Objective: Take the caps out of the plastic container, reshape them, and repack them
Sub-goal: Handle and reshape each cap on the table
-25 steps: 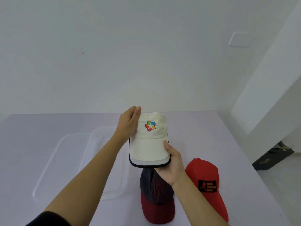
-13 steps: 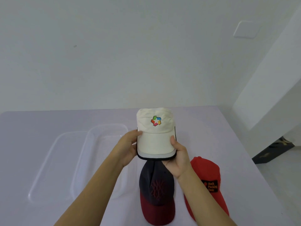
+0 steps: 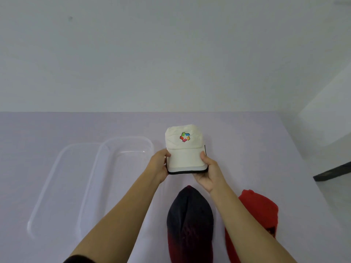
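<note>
Both hands, the left hand point(image 3: 158, 166) and the right hand point(image 3: 208, 170), pinch the brim of the white cap point(image 3: 184, 149) between their fingers, while the dark cap point(image 3: 190, 221) and red cap point(image 3: 256, 211) lie below them and the clear container point(image 3: 98, 177) sits empty to their left, so I think packing is still left.

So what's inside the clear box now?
Nothing that I can see. The clear box looks empty, with its lid lying beside it. The left arm covers its near corner, so that bit stays hidden. All three caps are out of it.
</note>
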The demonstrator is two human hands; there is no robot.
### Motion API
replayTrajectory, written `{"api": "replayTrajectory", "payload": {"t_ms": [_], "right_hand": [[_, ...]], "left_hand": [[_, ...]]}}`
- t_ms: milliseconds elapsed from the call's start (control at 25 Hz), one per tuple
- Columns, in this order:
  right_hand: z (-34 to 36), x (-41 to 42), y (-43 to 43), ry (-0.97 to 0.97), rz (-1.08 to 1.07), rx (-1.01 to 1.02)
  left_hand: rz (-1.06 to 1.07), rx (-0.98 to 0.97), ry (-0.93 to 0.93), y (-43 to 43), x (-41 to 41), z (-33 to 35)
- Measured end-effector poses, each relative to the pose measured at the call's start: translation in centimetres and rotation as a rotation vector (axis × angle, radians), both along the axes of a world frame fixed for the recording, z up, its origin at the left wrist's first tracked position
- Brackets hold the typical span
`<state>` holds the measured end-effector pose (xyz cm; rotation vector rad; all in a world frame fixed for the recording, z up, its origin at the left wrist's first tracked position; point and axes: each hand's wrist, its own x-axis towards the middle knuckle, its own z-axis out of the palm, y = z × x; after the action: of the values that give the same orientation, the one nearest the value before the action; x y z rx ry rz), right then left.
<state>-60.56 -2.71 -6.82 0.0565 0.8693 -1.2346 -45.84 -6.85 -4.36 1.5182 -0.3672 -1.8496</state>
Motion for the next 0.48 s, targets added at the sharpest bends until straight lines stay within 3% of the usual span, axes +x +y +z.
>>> {"api": "replayTrajectory", "payload": {"t_ms": [280,480], "right_hand": [[-6.1,-0.6,-1.5,0.071,0.025,0.226],[-8.2,-1.1,-1.7,0.417,0.174,0.289]], "left_hand": [[-0.077,0.073,-0.163,-1.6,-0.9,-5.9],[-0.223,-0.035,-0.432,-1.1,-1.4,-8.1]]}}
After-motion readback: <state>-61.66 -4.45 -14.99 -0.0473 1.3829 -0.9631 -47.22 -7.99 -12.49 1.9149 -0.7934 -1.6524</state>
